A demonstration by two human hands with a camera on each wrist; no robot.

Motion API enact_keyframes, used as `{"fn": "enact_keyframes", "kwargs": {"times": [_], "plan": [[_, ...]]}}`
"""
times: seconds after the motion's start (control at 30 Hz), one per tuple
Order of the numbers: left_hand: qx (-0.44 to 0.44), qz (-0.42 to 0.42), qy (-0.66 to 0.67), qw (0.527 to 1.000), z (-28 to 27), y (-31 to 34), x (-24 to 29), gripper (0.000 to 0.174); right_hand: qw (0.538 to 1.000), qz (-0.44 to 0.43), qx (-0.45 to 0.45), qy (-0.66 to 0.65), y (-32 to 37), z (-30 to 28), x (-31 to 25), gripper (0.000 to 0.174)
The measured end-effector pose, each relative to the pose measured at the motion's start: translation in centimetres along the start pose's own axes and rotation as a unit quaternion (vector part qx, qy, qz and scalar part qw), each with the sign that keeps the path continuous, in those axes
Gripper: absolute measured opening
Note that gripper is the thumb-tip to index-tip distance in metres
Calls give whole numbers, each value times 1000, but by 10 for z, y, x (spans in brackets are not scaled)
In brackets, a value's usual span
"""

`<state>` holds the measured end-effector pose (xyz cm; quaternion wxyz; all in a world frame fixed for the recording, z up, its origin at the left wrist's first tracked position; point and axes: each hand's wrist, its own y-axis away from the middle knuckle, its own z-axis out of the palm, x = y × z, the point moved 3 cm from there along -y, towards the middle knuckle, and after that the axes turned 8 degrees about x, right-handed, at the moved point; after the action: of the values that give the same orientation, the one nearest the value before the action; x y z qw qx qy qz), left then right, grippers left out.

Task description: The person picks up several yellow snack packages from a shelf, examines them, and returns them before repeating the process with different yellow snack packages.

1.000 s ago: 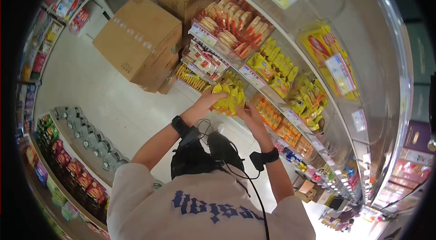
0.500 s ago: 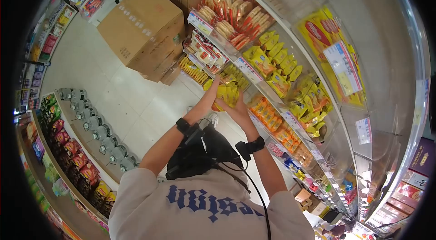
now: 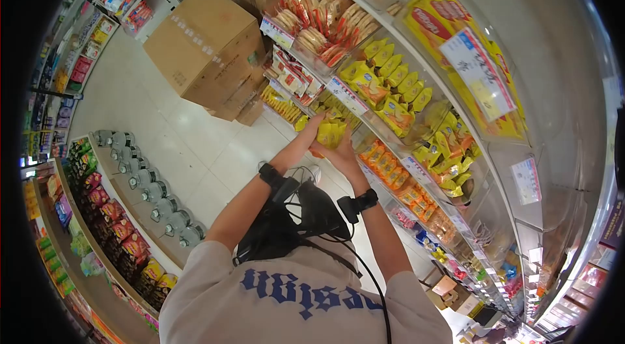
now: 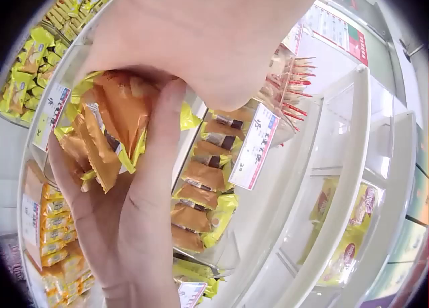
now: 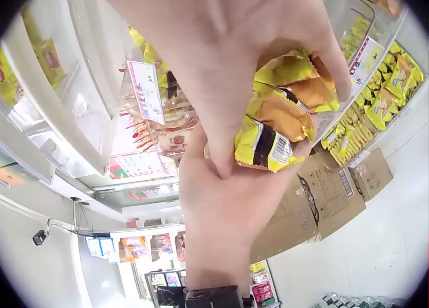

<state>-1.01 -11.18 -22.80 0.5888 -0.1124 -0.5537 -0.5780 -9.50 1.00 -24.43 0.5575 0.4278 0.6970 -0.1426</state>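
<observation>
Several small yellow-and-orange snack packets (image 3: 332, 135) are bunched between my two hands, in front of the lower shelf. My left hand (image 3: 305, 141) grips the bunch from the left. From the other side my right hand (image 3: 341, 157) holds it, fingers curled round the packets. In the left wrist view, the packets (image 4: 110, 127) lie in the right hand (image 4: 137, 214), its thumb along their edge, with the left hand over them. The right wrist view shows a barcode on one packet (image 5: 268, 144), above the left hand's palm (image 5: 228, 194).
Shelf bins beside the hands hold yellow packets (image 3: 390, 83), red-wrapped crackers (image 3: 322, 15) and orange packets (image 3: 387, 165). Large cardboard boxes (image 3: 202, 44) stand on the floor at the back left. Large clear bottles (image 3: 156, 188) line a low snack shelf at left.
The packets, fanned out between the hands a second ago, are now bunched closer together. My left hand has shifted further over them, and the right hand has come in closer round them.
</observation>
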Motion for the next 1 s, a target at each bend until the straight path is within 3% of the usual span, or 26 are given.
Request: {"fn": "enact_keyframes", "kwargs": {"times": [0.07, 0.17, 0.33, 0.43, 0.5, 0.57, 0.6, 0.7, 0.73, 1.0], "plan": [[-3, -53, 23, 998, -1, -14, -2, 62, 1000, 18, -8, -23, -7, 4, 10, 141], [-30, -56, 59, 996, -13, -36, -17, 54, 998, 19, -1, -55, -22, 9, 27, 133], [10, 39, 53, 998, -40, -88, -50, 57, 994, 47, 82, -50, -51, 18, 27, 115], [42, 76, 18, 996, -47, -77, -44, 63, 987, 78, 131, -45, -76, 12, 51, 111], [-9, -12, -22, 1000, -69, -68, -53, 63, 981, 108, 154, -38, -93, 11, 64, 109], [-73, -40, 15, 996, -91, -45, -64, 60, 971, 156, 181, -25, -99, 15, 47, 106], [-106, -53, 33, 992, -101, -32, -67, 59, 977, 144, 153, -26, -103, 15, 40, 95], [-102, -44, -36, 993, -133, 8, -65, 52, 980, 178, 86, 37, -150, -7, 93, 79], [-96, -44, -17, 994, -144, 13, -76, 50, 956, 220, 159, 111, -163, -4, 90, 74], [-8, -91, 58, 994, -215, 43, -152, 43, 940, 240, 217, 110, -250, 11, 111, 72]]}}
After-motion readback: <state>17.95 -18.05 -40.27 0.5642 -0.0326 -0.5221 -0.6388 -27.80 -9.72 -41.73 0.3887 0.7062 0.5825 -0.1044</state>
